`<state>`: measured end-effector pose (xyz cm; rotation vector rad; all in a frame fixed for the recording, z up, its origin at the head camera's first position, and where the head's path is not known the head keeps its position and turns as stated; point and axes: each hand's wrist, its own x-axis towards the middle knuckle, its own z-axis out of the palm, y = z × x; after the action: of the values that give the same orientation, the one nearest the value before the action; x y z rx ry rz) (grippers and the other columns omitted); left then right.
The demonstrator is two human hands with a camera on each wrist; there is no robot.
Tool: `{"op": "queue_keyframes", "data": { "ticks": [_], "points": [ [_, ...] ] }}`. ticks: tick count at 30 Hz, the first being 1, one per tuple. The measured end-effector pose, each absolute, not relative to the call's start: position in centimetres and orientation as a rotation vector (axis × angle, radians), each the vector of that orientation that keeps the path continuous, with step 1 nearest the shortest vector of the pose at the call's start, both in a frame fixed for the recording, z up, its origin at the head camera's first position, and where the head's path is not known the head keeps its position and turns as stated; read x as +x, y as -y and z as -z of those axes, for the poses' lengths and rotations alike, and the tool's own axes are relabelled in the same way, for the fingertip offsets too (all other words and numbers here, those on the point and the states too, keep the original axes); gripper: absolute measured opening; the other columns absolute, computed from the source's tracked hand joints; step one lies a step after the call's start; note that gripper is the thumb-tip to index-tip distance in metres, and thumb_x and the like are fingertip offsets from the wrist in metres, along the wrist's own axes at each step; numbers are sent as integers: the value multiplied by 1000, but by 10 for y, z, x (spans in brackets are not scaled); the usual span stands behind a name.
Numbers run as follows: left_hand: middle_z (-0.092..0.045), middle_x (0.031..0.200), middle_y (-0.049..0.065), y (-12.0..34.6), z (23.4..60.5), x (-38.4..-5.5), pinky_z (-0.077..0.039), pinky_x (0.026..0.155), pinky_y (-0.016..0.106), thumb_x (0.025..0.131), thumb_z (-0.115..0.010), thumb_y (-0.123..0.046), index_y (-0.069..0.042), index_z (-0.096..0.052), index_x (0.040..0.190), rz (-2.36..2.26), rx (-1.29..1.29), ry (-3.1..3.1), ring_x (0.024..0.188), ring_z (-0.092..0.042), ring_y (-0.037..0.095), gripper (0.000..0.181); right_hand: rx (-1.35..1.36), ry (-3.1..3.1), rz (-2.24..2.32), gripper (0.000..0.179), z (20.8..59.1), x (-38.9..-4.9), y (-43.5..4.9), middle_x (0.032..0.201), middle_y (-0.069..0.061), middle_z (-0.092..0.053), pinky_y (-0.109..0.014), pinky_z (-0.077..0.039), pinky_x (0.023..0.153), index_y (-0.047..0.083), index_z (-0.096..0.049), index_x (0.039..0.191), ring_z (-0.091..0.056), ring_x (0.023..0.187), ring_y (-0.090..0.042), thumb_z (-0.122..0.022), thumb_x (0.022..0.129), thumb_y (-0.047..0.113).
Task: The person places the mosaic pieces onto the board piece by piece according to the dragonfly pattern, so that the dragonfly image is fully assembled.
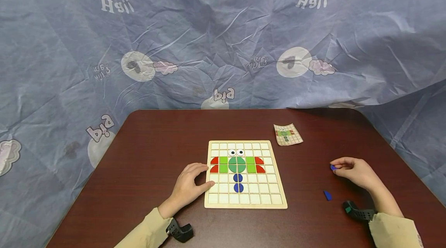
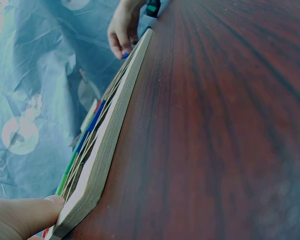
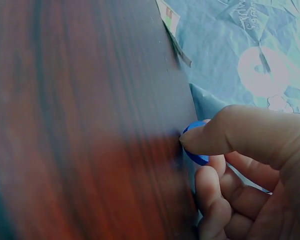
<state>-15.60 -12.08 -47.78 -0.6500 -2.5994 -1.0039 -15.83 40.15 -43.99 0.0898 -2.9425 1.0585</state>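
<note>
A square wooden grid board (image 1: 245, 205) lies flat on the table, its cells partly filled with coloured pieces: red quarter-circles (image 1: 214, 168), light-green rectangles (image 1: 223, 165), a dark-green circle (image 1: 237, 165), blue rounds (image 1: 238, 188) and two eye pieces (image 1: 236, 153). At its left edge rests my left hand (image 1: 186, 186), thumb on the frame, fingers spread along the side. Off to the right, my right hand (image 1: 353, 172) pinches a small blue piece (image 3: 197, 159) with a curved edge between thumb and fingers. A second blue piece (image 1: 327, 195) lies nearer me on the table.
A small paper card (image 1: 287, 135) with a printed picture of a similar pattern lies behind the board, to its right. The dark-red wooden table (image 1: 156, 143) ends at the back against a blue patterned cloth (image 1: 209, 47). Black bands circle both wrists.
</note>
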Motion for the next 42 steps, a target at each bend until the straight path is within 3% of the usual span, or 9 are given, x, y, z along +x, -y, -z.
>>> {"op": "queue_keyframes", "data": {
  "ticks": [18, 29, 36, 42],
  "points": [
    [-63, 116, 5, 121, 477, -156, -41, 98, 43, 75, -77, -35, -6, -67, 113, 1013, -653, 2595, 116, -51, 25, 49, 176, 2965, -1003, 26, 420, -163, -370, 86, -3, -66, -23, -46, 60, 6, -70, 99, -56, 70, -6, -69, 86, 29],
    [-63, 116, 5, 121, 478, -156, -41, 99, 43, 76, -76, -36, -7, -67, 114, 993, -645, 2611, 117, -51, 25, 49, 389, 2888, -1093, 15, 406, -165, -311, 81, 1, -64, -23, -47, 60, 11, -69, 93, -58, 71, -8, -69, 87, 25],
    [-63, 116, 4, 121, 479, -156, -41, 99, 43, 76, -76, -36, -7, -67, 114, 988, -641, 2615, 117, -51, 25, 48, 525, 2861, -1300, 14, 398, -162, -271, 83, -2, -65, -25, -50, 62, 12, -68, 93, -60, 74, -13, -68, 87, 25],
    [-63, 116, 5, 121, 478, -157, -41, 98, 43, 76, -76, -36, -6, -67, 113, 993, -648, 2609, 116, -51, 25, 49, 766, 2763, -1530, 8, 397, -162, -242, 83, -9, -65, -25, -52, 61, 8, -66, 94, -61, 74, -17, -66, 88, 13]
  ]
}}
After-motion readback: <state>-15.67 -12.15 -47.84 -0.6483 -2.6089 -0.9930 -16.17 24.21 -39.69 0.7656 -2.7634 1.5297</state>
